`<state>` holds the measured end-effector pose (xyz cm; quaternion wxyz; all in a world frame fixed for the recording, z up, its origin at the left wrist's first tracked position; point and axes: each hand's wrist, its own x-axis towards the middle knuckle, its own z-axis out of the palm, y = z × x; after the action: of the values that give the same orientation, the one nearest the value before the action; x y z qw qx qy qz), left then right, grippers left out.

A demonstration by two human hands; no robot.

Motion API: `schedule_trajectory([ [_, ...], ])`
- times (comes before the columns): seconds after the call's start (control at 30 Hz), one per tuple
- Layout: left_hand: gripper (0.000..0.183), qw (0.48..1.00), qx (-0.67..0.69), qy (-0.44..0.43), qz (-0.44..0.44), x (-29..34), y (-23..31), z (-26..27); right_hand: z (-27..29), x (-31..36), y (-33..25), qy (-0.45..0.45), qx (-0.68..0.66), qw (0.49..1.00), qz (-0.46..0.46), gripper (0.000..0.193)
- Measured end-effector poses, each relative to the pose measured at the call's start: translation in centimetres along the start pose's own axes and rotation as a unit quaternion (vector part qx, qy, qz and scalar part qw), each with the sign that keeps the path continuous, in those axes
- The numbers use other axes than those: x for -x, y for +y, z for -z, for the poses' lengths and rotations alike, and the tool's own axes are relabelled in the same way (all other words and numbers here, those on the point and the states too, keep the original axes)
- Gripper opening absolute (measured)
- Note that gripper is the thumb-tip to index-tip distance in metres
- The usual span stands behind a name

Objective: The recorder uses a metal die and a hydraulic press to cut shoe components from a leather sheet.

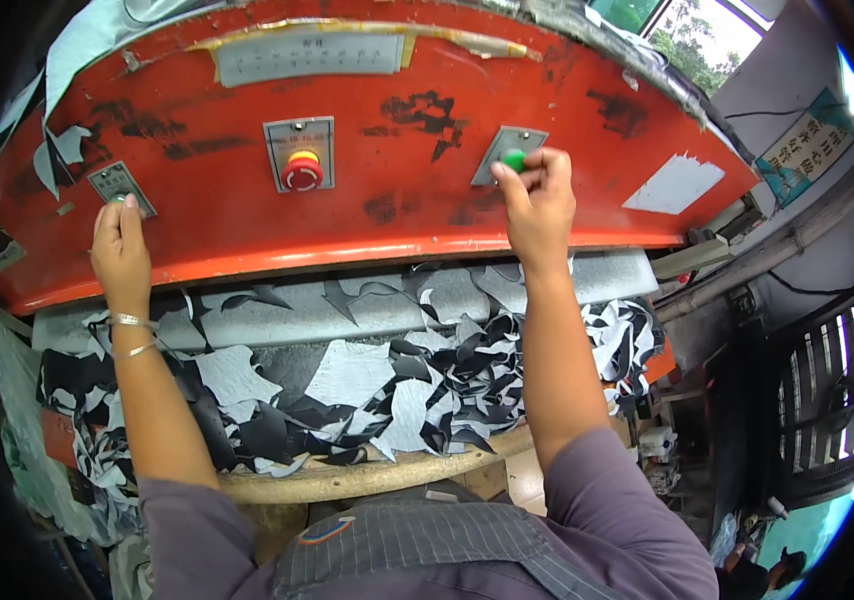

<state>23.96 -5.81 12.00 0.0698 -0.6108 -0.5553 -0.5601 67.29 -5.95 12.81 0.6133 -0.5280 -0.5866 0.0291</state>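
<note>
A big red machine front (217, 215) stretches across the far side, with a metal button plate near each end. My left hand (122, 245) is at the left plate (112, 178), fingers closed at a push button (121, 198) that they partly hide. On the right, my right hand (542, 205) has its thumb and curled fingers around a green push button (514, 160) on the other plate (490, 172). Between the hands sits a red emergency stop button (303, 173) with a yellow collar. Both arms reach out over a heap of black and white sheet scraps (427, 390).
Below the red front lies a long pale pad or board (292, 318), partly covered by scraps. A rounded wooden edge (347, 482) borders the heap on my side. Clear plastic sheeting (22, 430) hangs at the left. Another person (762, 572) shows at the lower right.
</note>
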Motion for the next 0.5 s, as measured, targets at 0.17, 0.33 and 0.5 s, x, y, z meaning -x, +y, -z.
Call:
schedule_trajectory([
  [0.17,0.023,0.978,0.117,-0.168,0.041,13.7,5.7,1.8,5.2,12.6,-0.6,-0.297,0.089,0.950,-0.040,0.030],
  [0.33,0.027,0.855,0.111,-0.505,-0.039,26.9,16.9,3.1,11.1,23.5,-5.3,-0.552,0.129,0.816,0.115,0.055],
  [0.5,0.039,0.887,0.002,-0.457,-0.066,31.7,19.8,1.7,11.7,28.5,-2.4,-0.482,0.206,0.835,0.168,0.047],
])
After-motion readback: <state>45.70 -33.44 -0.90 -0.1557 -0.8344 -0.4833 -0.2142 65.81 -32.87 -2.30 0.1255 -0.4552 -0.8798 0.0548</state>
